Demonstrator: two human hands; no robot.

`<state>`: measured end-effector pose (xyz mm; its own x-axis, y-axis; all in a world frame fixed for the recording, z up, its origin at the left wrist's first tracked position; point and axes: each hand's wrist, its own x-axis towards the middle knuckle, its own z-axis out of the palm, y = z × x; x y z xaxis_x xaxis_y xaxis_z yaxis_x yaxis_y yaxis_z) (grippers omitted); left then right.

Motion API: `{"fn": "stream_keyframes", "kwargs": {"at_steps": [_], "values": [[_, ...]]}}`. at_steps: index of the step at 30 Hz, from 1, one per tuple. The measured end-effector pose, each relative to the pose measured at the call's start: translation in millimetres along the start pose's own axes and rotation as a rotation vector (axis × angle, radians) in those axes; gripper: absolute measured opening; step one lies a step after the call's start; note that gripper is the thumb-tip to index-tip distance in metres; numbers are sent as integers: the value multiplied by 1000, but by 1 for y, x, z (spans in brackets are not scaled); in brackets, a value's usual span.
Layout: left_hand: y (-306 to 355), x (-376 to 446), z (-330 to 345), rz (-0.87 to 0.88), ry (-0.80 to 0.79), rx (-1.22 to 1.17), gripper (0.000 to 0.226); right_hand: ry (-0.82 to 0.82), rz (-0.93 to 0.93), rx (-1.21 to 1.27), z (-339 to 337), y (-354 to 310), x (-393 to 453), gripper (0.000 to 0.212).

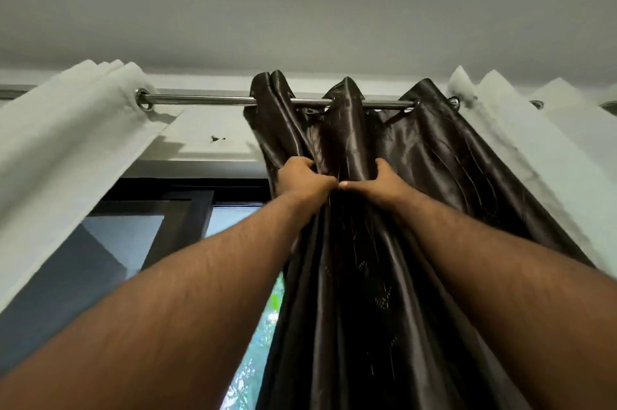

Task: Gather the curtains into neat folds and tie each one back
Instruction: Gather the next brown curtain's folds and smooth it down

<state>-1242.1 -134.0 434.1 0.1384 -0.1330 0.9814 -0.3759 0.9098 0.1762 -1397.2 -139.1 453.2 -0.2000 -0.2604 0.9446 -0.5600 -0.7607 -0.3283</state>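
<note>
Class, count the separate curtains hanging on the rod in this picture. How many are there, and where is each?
3. A white curtain at the left, a dark brown satin curtain in the middle held by both hands, and a white curtain at the right. More may hang beyond the frame.

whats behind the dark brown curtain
Left of the dark brown curtain, a dark-framed window shows with green foliage outside. Whatever lies directly behind the fabric is covered.

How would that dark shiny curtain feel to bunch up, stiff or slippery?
Probably floppy: the dark curtain drapes in soft folds below the rod. Its sheen suggests a slick cloth that may slide out of the left hand and right hand.
</note>
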Motion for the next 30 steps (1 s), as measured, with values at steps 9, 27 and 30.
{"fn": "stream_keyframes", "kwargs": {"at_steps": [9,27,30], "values": [[11,-7,18,-68,101,-60,21,177,-126,23,-16,16,21,41],[-24,-1,-28,76,165,175,72,-1,-370,77,65,-49,-22,30],[-20,2,-6,-97,159,-13,74,348,-481,-709,18,-22,-24,39]]}}
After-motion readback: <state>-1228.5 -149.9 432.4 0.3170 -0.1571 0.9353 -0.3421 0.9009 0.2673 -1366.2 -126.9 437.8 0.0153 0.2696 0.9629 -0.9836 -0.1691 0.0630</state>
